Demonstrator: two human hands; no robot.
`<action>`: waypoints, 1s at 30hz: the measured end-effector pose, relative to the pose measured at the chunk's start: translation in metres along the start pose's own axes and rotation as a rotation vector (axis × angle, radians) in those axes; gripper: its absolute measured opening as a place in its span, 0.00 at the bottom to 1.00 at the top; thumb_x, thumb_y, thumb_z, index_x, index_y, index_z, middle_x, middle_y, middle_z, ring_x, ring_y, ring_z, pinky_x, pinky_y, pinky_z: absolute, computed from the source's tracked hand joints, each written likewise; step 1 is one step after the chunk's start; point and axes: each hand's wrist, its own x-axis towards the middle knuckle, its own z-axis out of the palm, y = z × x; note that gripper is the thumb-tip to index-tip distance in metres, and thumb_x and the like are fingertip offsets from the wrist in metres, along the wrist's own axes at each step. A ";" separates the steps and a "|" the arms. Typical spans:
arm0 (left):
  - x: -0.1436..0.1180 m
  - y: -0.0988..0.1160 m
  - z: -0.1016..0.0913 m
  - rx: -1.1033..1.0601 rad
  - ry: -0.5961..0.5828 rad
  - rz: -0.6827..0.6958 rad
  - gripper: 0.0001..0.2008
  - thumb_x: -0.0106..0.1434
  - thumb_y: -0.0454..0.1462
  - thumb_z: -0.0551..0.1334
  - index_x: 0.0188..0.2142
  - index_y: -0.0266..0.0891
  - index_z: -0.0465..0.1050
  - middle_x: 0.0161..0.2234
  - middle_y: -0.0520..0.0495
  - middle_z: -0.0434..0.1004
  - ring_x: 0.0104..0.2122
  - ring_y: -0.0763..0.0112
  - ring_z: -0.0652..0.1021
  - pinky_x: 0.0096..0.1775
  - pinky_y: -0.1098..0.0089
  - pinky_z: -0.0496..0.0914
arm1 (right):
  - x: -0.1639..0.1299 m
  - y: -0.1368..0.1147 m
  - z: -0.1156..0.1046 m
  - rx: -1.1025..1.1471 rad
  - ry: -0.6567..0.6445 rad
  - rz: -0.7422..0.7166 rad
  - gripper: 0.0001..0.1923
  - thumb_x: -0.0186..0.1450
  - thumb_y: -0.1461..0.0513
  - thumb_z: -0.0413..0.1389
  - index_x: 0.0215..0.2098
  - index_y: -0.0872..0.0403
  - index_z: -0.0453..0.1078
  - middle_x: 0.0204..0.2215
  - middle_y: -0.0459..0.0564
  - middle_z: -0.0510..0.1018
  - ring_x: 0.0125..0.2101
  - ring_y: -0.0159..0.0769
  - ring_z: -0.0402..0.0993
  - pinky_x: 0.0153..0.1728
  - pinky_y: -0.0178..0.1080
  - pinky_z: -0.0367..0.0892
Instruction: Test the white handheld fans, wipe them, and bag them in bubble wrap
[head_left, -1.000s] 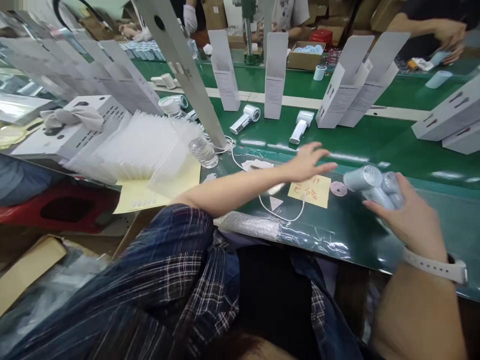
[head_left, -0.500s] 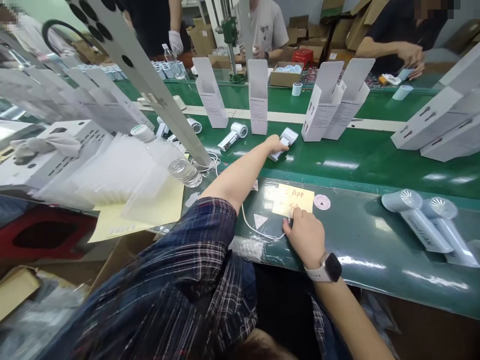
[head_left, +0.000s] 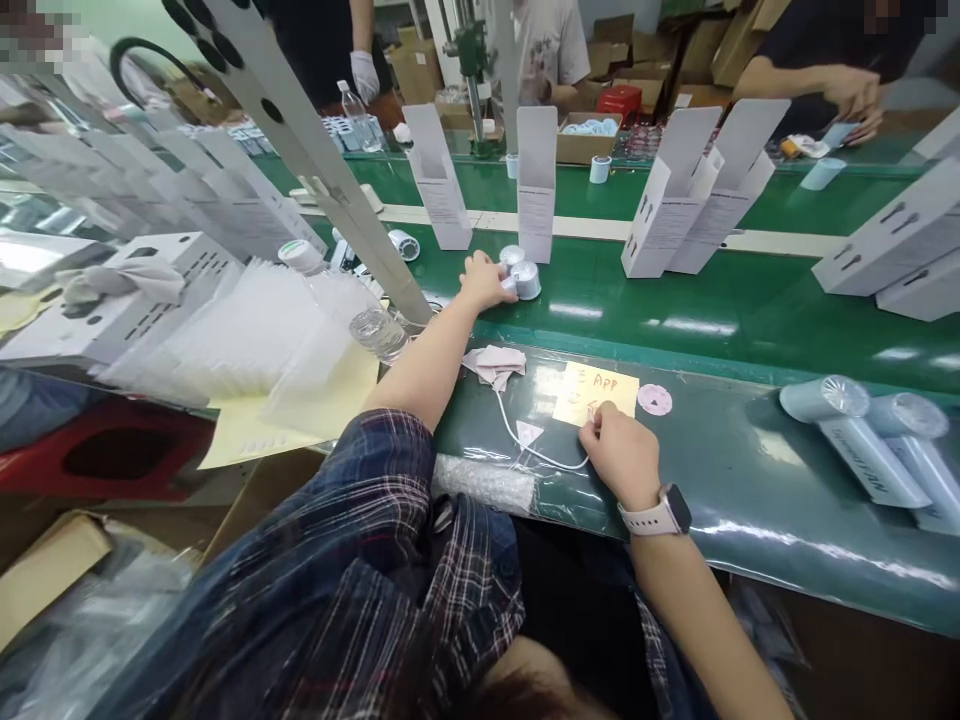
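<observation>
My left hand [head_left: 484,280] reaches across to the green belt, its fingers curled at two pale handheld fans lying side by side. The round head of the nearer fan [head_left: 527,281] and that of the farther fan [head_left: 512,256] show beyond my fingers; my hand hides the rest. My right hand [head_left: 621,455] is closed in a pinch above the bench, by a yellow note [head_left: 581,392] with red writing. A white cable [head_left: 544,458] runs into its fingers, from a pinkish cloth [head_left: 498,362].
White open boxes [head_left: 536,205] stand upright along the belt. Two wrapped fans [head_left: 862,465] lie on the bench at right. At left are a water bottle [head_left: 379,335], a slanted metal post [head_left: 322,170] and a stack of clear sleeves [head_left: 202,335]. Co-workers sit and stand opposite.
My left hand has moved left along the belt, and two fans now lie together beside it. The pinkish cloth, mostly covered by my arm before, now shows. My right hand stays by the note.
</observation>
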 end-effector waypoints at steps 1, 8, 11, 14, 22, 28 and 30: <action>0.000 0.000 -0.001 -0.024 -0.014 0.009 0.34 0.52 0.56 0.82 0.46 0.33 0.80 0.69 0.33 0.63 0.70 0.41 0.60 0.71 0.48 0.59 | 0.001 0.003 0.000 0.052 0.009 0.010 0.09 0.67 0.66 0.59 0.32 0.51 0.65 0.26 0.50 0.77 0.28 0.39 0.70 0.31 0.40 0.45; -0.031 -0.004 -0.024 -0.350 -0.037 0.129 0.25 0.59 0.51 0.75 0.48 0.37 0.81 0.47 0.43 0.83 0.55 0.48 0.81 0.59 0.57 0.73 | -0.002 0.022 -0.003 0.595 -0.022 -0.025 0.17 0.67 0.45 0.58 0.34 0.48 0.65 0.30 0.52 0.82 0.32 0.43 0.80 0.36 0.42 0.69; -0.095 -0.009 -0.026 -0.978 -0.039 0.248 0.35 0.62 0.60 0.71 0.58 0.39 0.74 0.52 0.40 0.83 0.53 0.52 0.84 0.54 0.57 0.77 | -0.007 0.018 -0.003 0.805 -0.139 -0.072 0.31 0.60 0.33 0.62 0.40 0.49 0.68 0.29 0.52 0.83 0.31 0.45 0.83 0.36 0.46 0.77; -0.171 -0.009 -0.023 -1.459 -0.165 0.276 0.41 0.55 0.65 0.74 0.57 0.43 0.73 0.52 0.41 0.84 0.55 0.47 0.85 0.54 0.51 0.80 | -0.018 0.003 -0.002 0.946 -0.272 -0.122 0.37 0.59 0.33 0.68 0.50 0.51 0.75 0.25 0.46 0.80 0.28 0.42 0.81 0.34 0.45 0.77; -0.245 0.014 -0.009 -1.813 -0.179 0.332 0.44 0.47 0.77 0.68 0.39 0.41 0.72 0.58 0.35 0.82 0.69 0.39 0.75 0.62 0.46 0.78 | -0.055 -0.059 0.001 0.957 -0.325 -0.301 0.25 0.69 0.39 0.67 0.37 0.51 0.79 0.25 0.46 0.80 0.28 0.35 0.77 0.32 0.37 0.73; -0.240 0.019 0.006 -1.847 -0.189 0.366 0.45 0.41 0.79 0.70 0.28 0.40 0.68 0.50 0.39 0.84 0.59 0.50 0.83 0.54 0.59 0.80 | -0.063 -0.069 0.002 1.055 -0.357 -0.387 0.19 0.76 0.47 0.63 0.35 0.51 0.75 0.24 0.44 0.78 0.27 0.31 0.75 0.32 0.35 0.72; -0.241 0.018 0.011 -1.841 -0.206 0.376 0.46 0.40 0.80 0.70 0.28 0.40 0.69 0.48 0.39 0.84 0.56 0.51 0.84 0.52 0.60 0.81 | -0.066 -0.069 0.008 1.105 -0.312 -0.358 0.18 0.76 0.49 0.64 0.35 0.51 0.74 0.23 0.42 0.74 0.25 0.31 0.73 0.31 0.35 0.71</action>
